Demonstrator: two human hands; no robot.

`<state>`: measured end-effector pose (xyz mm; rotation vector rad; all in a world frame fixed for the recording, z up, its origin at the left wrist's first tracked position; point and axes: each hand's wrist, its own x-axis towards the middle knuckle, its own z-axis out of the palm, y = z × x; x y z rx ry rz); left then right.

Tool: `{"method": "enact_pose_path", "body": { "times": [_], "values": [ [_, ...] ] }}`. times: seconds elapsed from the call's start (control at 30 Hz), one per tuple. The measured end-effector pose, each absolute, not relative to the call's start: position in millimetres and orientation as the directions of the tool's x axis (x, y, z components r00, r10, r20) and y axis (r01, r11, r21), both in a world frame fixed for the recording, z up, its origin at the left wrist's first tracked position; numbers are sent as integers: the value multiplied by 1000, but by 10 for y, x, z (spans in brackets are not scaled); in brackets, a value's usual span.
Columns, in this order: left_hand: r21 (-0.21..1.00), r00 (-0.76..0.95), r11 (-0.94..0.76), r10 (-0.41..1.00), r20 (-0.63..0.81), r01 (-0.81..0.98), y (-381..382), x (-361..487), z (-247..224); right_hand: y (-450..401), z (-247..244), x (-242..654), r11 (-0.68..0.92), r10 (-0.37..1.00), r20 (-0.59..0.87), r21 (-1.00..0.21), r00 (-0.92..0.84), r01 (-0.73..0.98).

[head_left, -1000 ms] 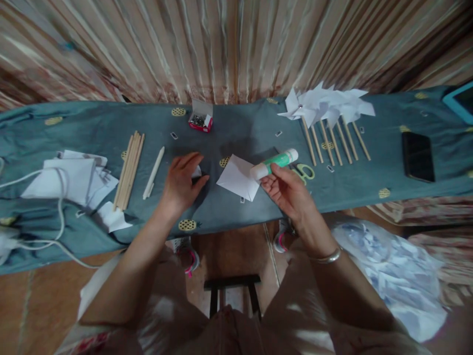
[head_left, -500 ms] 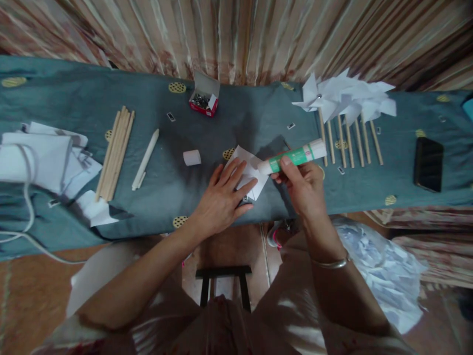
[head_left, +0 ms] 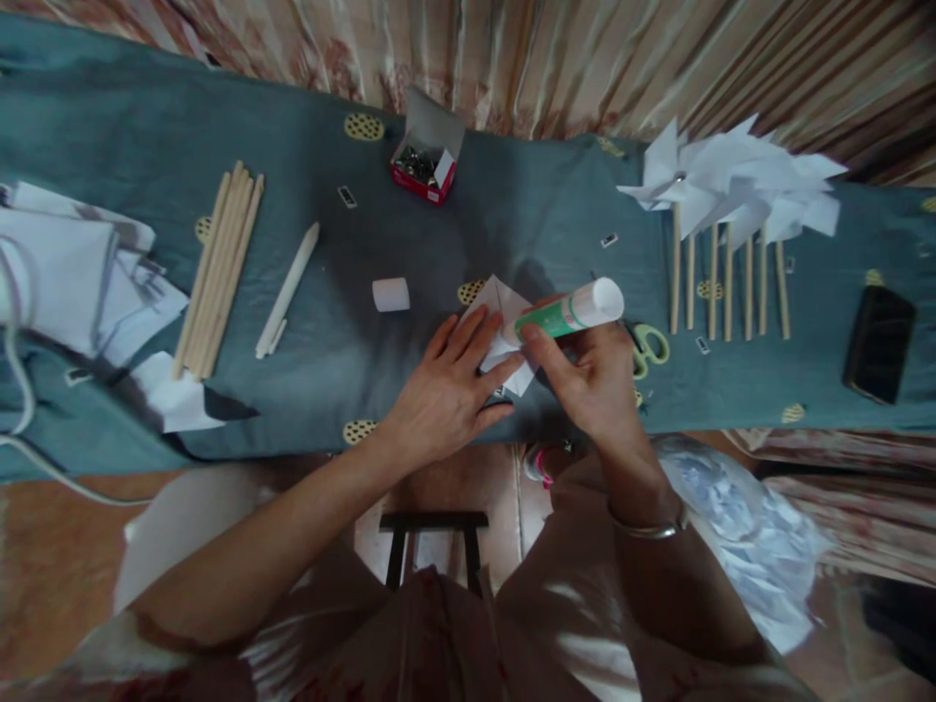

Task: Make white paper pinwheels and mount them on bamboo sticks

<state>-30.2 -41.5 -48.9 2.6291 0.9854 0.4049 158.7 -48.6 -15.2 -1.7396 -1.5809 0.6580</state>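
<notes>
My left hand [head_left: 453, 390] lies spread over a small white paper piece [head_left: 519, 378] at the table's front edge, fingers pressing it down. In my right hand [head_left: 596, 380] is a green and white glue stick [head_left: 563, 317], tilted, its tip low at the paper; whether it touches is hard to tell. The white glue stick cap [head_left: 391, 294] lies on its side left of the paper. Green-handled scissors [head_left: 649, 351] show in part beside my right hand, the rest hidden behind it.
Wooden sticks [head_left: 219, 273], a white pen [head_left: 288, 291] and paper sheets [head_left: 65, 278] lie on the left. A red box of metal pins [head_left: 424, 174] stands at the back. Paper pinwheels [head_left: 746, 185] and a black phone [head_left: 879, 343] are right; a plastic bag [head_left: 731, 526] sits below.
My right hand has brought the glue stick left and over the paper, its back end now turned more toward me. The scissors' handles have come into sight. The whole view has shifted and tilted slightly.
</notes>
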Motion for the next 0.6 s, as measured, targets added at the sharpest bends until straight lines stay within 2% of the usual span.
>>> {"method": "enact_pose_path", "body": {
  "times": [0.37,0.6],
  "values": [
    [402,711,-704,684,162,585,-428,-288,-479,-447,-144,1574,44,982,170,-622,80,782],
    [431,713,-697,684,157,573,-424,-293,-451,-419,-187,1578,46,983,167,-626,77,779]
  ]
}}
